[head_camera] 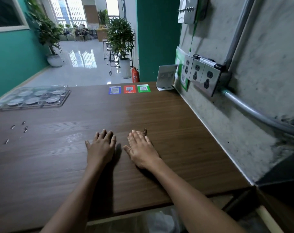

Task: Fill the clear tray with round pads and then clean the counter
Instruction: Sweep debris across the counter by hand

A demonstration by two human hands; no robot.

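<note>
The clear tray (pixel 33 97), its round pads (pixel 26 93) seemingly all seated, is sitting at the table's (pixel 159 118) far left, long axis running across. Small scattered bits (pixel 25 127) are lying leftward, nearer the left hand (pixel 101 147). The right hand (pixel 141 148) is resting beside it; both are flat, splayed, gripping nothing.

Both bare forearms reach forward; left hand (pixel 101 146) and right hand (pixel 140 148) lie flat (palms down, fingers loosely spread), side by side.

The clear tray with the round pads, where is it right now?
In the head view, the clear tray sits at the counter's far left corner, well away from both hands, with small metal pieces scattered nearer the person.
</note>
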